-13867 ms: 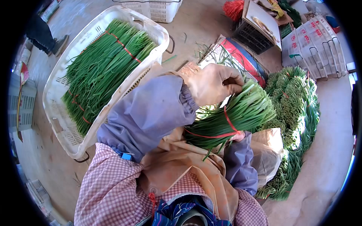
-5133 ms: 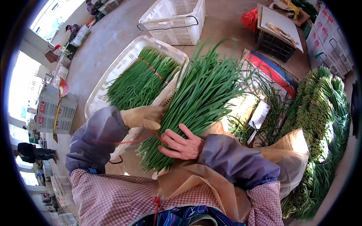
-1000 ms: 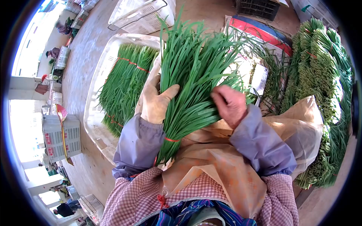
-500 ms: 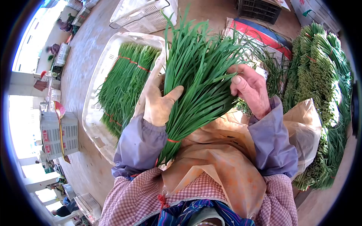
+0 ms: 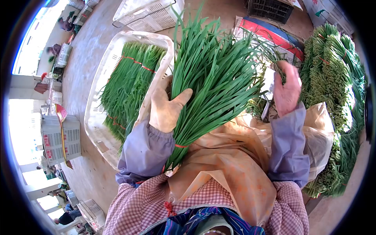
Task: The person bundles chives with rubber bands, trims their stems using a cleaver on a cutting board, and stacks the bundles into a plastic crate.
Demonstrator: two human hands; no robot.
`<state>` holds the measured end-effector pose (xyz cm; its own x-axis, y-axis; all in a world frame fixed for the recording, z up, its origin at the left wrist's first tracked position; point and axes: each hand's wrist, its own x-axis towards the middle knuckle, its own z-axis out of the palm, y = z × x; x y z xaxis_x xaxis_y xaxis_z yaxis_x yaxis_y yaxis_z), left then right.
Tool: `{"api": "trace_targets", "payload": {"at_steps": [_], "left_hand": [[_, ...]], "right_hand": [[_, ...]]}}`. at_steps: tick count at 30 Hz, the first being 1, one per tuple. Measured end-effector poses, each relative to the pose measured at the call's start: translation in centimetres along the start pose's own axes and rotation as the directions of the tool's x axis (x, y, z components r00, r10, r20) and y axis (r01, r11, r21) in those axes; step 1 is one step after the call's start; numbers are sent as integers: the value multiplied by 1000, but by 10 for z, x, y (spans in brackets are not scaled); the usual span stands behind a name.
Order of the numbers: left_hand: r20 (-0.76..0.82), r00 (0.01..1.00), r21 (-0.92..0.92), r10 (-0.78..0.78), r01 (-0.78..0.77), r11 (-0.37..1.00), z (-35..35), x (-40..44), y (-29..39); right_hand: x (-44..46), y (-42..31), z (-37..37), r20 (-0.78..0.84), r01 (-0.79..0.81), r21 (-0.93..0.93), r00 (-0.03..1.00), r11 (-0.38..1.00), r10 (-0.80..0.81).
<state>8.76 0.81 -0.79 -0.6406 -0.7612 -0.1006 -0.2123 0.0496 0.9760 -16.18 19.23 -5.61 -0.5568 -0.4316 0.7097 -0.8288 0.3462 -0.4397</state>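
Observation:
My left hand [image 5: 168, 107], in a pale glove, is closed around a bundle of garlic chives [image 5: 215, 82]. Its long green leaves fan out up and to the right, and a red band ties the stems near my lap. To the right of the leaf tips is my bare right hand [image 5: 288, 88], beside a heap of loose leaves [image 5: 270, 47]. Its thumb and fingers look apart, though the fingertips are slightly blurred. No held thing shows clearly in it.
A white crate [image 5: 92, 113] on the left holds banded chive bundles [image 5: 135, 82]. On the right lies a tall stack of bundles [image 5: 329, 78]. Another white crate [image 5: 150, 15] and a black crate [image 5: 270, 11] stand beyond. A tan plastic apron [image 5: 223, 172] covers my lap.
My right hand has moved right, away from the leaves of the held bundle, toward the loose heap. The leaves there have spread a little. My left hand keeps its hold, nearly still.

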Motion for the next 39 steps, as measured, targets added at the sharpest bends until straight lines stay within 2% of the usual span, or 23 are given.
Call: {"api": "trace_targets", "payload": {"at_steps": [1, 2, 3, 4, 5, 7, 9, 10, 13, 15, 17, 18, 20, 21, 22, 23, 25, 29, 30, 33, 37, 39], "left_hand": [[7, 1000, -5, 0, 0, 1000, 2, 0, 2], [14, 1000, -8, -1, 1, 1000, 3, 0, 4], [16, 1000, 6, -1, 1, 1000, 4, 0, 3], [17, 1000, 20, 2, -2, 1000, 4, 0, 3], [19, 1000, 35, 8, -8, 999, 4, 1, 3], [25, 999, 9, 24, -24, 1000, 6, 0, 3], [20, 999, -3, 29, -28, 1000, 7, -2, 4], [15, 1000, -2, 27, -27, 1000, 7, -3, 5], [19, 999, 21, 35, -35, 999, 3, -2, 2], [44, 997, 47, 59, -61, 997, 1, 1, -1], [67, 996, 106, 58, -64, 992, -1, 3, -3], [70, 995, 157, 76, -86, 984, -1, 4, -6], [104, 988, 219, 114, -135, 966, 3, 6, -4], [133, 982, 228, 133, -161, 960, 7, 6, 4], [160, 975, 238, 152, -188, 953, 11, 6, 8], [130, 985, 171, 110, -131, 977, 12, 9, 3], [96, 993, 191, 70, -88, 978, 2, 15, -5], [1, 998, -11, -56, 56, 998, -9, 11, -8], [7, 1000, -74, -2, 3, 997, -9, 11, -9], [-1, 999, -90, -39, 39, 995, -3, 9, -6], [9, 996, -240, -88, 88, 967, -1, 7, -7], [-11, 995, -203, -95, 91, 975, 1, 5, -4]], "right_hand": [[5, -12, -10, -41, 14, 9, 999, 1000, -14], [5, -29, -18, 69, -124, 238, 992, 963, 111], [4, -46, -24, 200, -274, 437, 958, 857, 204], [5, -59, -28, 464, -423, 513, 869, 746, 173], [6, -69, -29, 685, -578, 529, 723, 621, 88], [-6, -79, -10, 769, -583, 437, 637, 685, 52], [-22, -89, 9, 555, -325, 576, 829, 750, -67], [-25, -90, 16, 459, -198, 585, 880, 787, -119], [-25, -65, 23, 293, -125, 423, 956, 898, -5], [-18, -36, 13, 192, -255, 330, 961, 909, 199], [1, -35, -1, -24, -134, 199, 990, 971, 142], [6, -49, -15, -2, -93, 8, 996, 996, 93], [10, -78, -25, -74, 178, 121, 983, 977, -170], [-1, -87, -26, 131, 384, 178, 903, 906, -409], [4, -110, -18, 90, 501, 347, 824, 793, -560], [-7, -131, -4, 184, 419, 429, 827, 800, -532], [-30, -129, 29, 368, 325, 350, 815, 879, -448], [-74, -120, 25, 507, 185, 378, 779, 907, -370], [-79, -120, 20, 532, 152, 371, 773, 916, -344], [-85, -119, 10, 566, 84, 361, 772, 929, -290], [-83, -115, 9, 549, 86, 368, 783, 926, -291], [-76, -117, 9, 489, 133, 356, 817, 925, -306]]}}
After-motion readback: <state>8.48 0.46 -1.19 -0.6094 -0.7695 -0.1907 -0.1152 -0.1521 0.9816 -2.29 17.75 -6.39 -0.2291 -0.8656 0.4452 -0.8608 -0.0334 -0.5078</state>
